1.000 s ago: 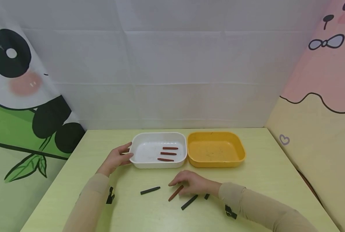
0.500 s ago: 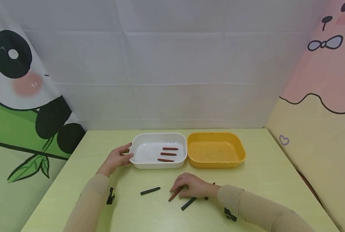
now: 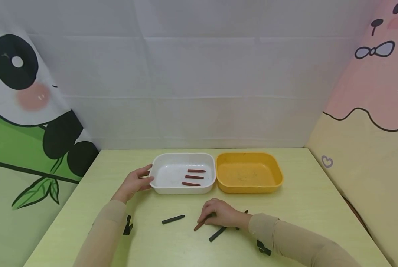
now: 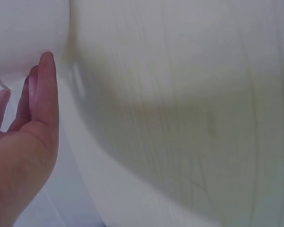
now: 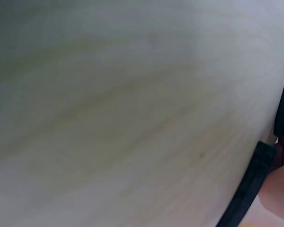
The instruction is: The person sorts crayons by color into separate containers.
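At the left end of the white tray [image 3: 167, 191], my left hand [image 3: 132, 185] holds the rim; in the left wrist view, its fingers lie along the tray's outer wall [image 4: 31, 33]. Three reddish-brown crayons [image 3: 194, 177] lie in that tray. My right hand [image 3: 220, 213] pinches another reddish-brown crayon [image 3: 198, 227] down at the table, its far end hidden by the fingers. A black crayon [image 3: 217, 234] lies just below that hand, and a second black crayon [image 3: 246, 211] is partly covered by the wrist. Further left lies a third black crayon [image 3: 173, 219].
A yellow tray [image 3: 276, 181] stands against the white tray's right side. The pale table [image 3: 306, 207] ends at a white cloth backdrop [image 3: 199, 122], with cartoon-printed panels [image 3: 362, 148] at both sides.
My right hand has drawn its fingers together onto the reddish-brown crayon, which it had been hovering over. The left hand stays on the white tray.
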A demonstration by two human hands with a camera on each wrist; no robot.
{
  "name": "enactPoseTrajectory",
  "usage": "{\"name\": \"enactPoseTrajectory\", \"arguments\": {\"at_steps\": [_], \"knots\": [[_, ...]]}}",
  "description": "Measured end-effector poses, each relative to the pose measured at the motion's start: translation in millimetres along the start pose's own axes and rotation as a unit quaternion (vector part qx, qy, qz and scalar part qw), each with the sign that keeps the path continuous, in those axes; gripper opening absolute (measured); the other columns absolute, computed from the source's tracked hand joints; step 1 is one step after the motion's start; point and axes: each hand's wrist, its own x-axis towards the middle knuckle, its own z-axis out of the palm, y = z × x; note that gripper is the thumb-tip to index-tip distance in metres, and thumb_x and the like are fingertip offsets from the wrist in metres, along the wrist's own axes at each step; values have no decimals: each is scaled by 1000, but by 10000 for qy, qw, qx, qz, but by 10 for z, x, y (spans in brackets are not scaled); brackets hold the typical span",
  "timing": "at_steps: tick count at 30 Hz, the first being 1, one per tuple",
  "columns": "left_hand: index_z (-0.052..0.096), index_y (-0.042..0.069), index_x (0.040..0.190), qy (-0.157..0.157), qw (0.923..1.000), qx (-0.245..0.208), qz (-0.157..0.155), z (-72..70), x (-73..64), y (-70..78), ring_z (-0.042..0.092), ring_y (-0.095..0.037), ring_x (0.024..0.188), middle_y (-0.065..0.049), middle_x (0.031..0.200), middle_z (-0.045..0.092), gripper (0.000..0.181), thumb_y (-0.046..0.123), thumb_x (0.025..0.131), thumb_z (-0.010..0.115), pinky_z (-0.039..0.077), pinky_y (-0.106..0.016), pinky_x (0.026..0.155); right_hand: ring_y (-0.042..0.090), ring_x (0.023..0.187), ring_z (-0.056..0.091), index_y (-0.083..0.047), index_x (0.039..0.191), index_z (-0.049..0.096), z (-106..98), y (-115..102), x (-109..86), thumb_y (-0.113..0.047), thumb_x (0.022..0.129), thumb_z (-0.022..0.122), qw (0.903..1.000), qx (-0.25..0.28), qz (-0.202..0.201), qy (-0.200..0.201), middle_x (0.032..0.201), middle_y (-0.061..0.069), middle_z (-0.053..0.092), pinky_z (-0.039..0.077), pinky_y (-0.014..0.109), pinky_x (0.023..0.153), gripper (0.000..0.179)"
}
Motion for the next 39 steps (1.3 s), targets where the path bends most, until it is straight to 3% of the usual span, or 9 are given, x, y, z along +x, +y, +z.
{"name": "enactPoseTrajectory", "arguments": {"at_steps": [10, 18, 26, 39], "knots": [[25, 3, 156, -30, 10000, -3, 11, -4, 10, 2, 57, -39, 113, -35, 144, 34, 67, 6, 99, 61, 55, -39, 92, 2, 95, 57, -18, 97, 81, -18, -12, 28, -6, 85, 78, 9998, 152, 53, 132, 96, -14, 68, 47, 21, 86, 17], [26, 3, 156, -4, 10000, 4, -14, -8, 17, -1, 59, -35, 110, -34, 144, 34, 68, 6, 98, 62, 56, -37, 91, 1, 96, 58, -17, 99, 80, -45, -5, 38, -5, 87, 75, 9977, 538, 390, 131, 96, -16, 67, 49, 22, 90, 18], [26, 2, 155, -1, 10000, -17, 0, -16, 32, -22, 61, -33, 108, -35, 144, 34, 66, 2, 99, 59, 57, -36, 89, 2, 93, 59, -16, 99, 79, -108, -75, 51, -4, 86, 75, 9969, 625, 143, 459, 96, -13, 69, 51, 23, 87, 18], [26, 4, 156, 8, 10000, -17, -49, -16, 24, -23, 57, -35, 112, -34, 145, 34, 66, 2, 99, 59, 57, -36, 89, 6, 90, 58, -14, 100, 79, -318, -252, 182, -2, 87, 74, 9938, 623, 167, 905, 96, -9, 69, 53, 27, 80, 19]]}}
